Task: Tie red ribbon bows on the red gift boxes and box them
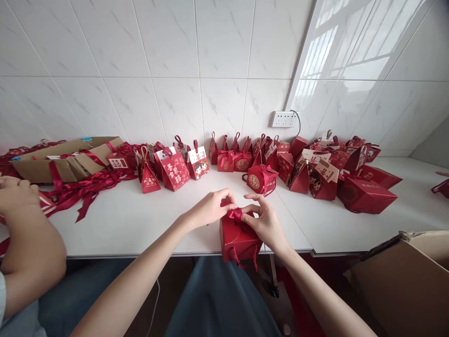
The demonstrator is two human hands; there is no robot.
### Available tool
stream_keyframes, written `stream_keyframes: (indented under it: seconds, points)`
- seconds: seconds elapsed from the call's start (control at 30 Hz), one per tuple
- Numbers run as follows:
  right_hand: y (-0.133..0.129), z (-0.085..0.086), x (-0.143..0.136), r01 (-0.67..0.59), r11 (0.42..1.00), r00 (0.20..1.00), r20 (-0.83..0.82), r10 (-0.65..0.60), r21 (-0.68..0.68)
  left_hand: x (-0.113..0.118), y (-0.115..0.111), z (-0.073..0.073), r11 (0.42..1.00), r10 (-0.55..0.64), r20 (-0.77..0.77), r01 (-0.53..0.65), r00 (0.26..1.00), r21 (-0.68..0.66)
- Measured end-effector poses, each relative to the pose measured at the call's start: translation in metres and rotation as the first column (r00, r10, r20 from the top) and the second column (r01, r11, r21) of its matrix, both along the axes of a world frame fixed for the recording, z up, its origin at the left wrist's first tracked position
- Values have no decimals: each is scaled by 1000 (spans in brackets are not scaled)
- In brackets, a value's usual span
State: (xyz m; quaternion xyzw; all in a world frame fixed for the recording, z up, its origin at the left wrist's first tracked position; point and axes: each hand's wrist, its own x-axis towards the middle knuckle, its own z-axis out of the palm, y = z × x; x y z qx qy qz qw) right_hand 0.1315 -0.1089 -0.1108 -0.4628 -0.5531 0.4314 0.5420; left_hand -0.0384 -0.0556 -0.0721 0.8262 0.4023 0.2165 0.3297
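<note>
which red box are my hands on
The red box at the table's front edge, cords hanging in front. Your left hand and right hand are at its bow; the other boxes sit farther back.

Deep-red box (241, 237), crimson bow (235, 215), grey-veined white wall tiles (224, 37).

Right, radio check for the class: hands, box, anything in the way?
Left hand, right hand on bow. Box at table edge, cords hanging. Possible snag: second box close behind.
</note>
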Motion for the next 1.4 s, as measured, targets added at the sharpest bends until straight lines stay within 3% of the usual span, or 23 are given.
stream_keyframes:
  seconds: [0.13, 0.33, 0.43, 0.63, 0.83, 1.0, 1.2, 1.4]
  points:
    - [1, -2, 3, 36, 999, 999, 18, -36, 3, -2, -4, -14, 996, -50, 33, 47, 998, 80]
    - [0, -4, 4, 90, 992, 974, 200, -106, 90, -3, -14, -17, 979, -99, 42, 90, 994, 182]
    - [-1, -5, 3, 100, 988, 958, 255, -129, 121, 0, -21, -18, 991, -87, 85, 78, 993, 112]
    - [2, -2, 9, 34, 986, 957, 280, -80, 164, 15, -28, -32, 992, 104, 329, -73, 939, -104]
    - [5, 1, 19, -77, 990, 960, 278, 41, 118, 24, -28, -40, 957, 170, 495, -23, 852, -290]
    - [-9, -1, 18, 34, 965, 924, 359, -130, 262, 26, -30, -40, 951, 204, 537, -36, 819, -307]
    - [-31, -1, 19, -38, 906, 765, 596, -246, 422, 22, -37, -38, 968, 183, 482, -70, 857, -242]
    - [-27, -6, 13, -38, 794, 686, 593, -421, 607, 20, -42, -40, 971, 199, 476, -107, 857, -215]
